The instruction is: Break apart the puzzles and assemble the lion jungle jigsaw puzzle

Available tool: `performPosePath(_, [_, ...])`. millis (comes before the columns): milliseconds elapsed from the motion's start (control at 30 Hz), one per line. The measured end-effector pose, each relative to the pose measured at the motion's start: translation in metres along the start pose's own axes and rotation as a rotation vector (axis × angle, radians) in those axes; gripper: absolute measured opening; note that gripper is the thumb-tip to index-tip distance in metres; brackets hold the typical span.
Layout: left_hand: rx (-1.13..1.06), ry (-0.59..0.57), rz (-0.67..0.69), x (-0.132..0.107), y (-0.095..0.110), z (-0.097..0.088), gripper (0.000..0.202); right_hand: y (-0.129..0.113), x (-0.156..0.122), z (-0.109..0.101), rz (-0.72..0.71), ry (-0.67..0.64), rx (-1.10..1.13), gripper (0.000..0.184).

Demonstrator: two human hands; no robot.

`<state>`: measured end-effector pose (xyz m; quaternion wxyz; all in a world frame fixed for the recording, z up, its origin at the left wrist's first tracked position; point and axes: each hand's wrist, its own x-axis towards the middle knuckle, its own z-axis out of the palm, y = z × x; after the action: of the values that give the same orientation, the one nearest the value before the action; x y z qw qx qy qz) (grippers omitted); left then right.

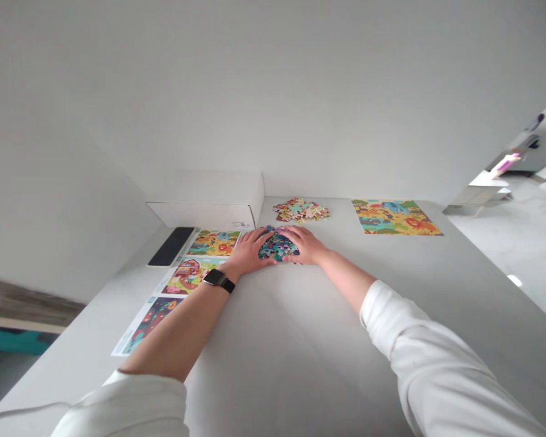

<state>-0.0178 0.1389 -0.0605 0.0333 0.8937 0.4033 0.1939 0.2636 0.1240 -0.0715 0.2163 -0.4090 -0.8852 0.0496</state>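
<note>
Left grip (250, 252) and right grip (306, 244) spread wide, touching both sides of a teal jigsaw heap (278, 245).
The heap sits at twelve o'clock on the desk (291, 346), with loose pieces (300, 210) beyond and an assembled puzzle (395, 217) at one o'clock.

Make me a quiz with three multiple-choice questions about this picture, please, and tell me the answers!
1. Where is the heap of dark puzzle pieces?
A) Inside the white box
B) Between the left hand and the right hand
C) On top of the phone

2. How many picture cards lie in the row on the left of the table?
A) One
B) Two
C) Three

3. How are the hands placed?
A) Curled against the heap, one on each side
B) Lifted high above the table
C) Tucked into the sleeves

Answers:
1. B, because the heap sits right between the two hands.
2. C, because three cards line up there.
3. A, because the fingers of both hands touch the heap.
</note>
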Motion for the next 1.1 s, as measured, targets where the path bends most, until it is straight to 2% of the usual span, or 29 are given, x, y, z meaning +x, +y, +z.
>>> performPosePath(133, [-0.004,-0.018,-0.029,-0.009,0.001,-0.003,0.094,0.002,-0.019,0.002,0.037,-0.056,-0.008,0.109])
performPosePath(267, [0.003,-0.015,-0.072,-0.01,0.004,-0.005,0.089,0.006,-0.023,0.005,0.042,-0.054,0.02,0.101])
performPosePath(433, [0.028,0.012,-0.106,-0.01,0.008,-0.008,0.082,0.01,-0.017,0.005,0.042,-0.029,0.059,0.092])
performPosePath(633, [-0.01,-0.023,-0.058,-0.009,0.006,-0.005,0.07,0.013,-0.011,0.006,0.073,-0.008,0.032,0.079])
performPosePath(867, [-0.016,-0.027,-0.044,-0.004,0.003,-0.002,0.062,0.014,0.003,0.011,0.124,-0.002,-0.022,0.074])
performPosePath(1100, [-0.006,0.033,-0.076,-0.002,0.005,0.0,0.065,0.013,0.016,0.013,0.057,-0.022,-0.013,0.072])
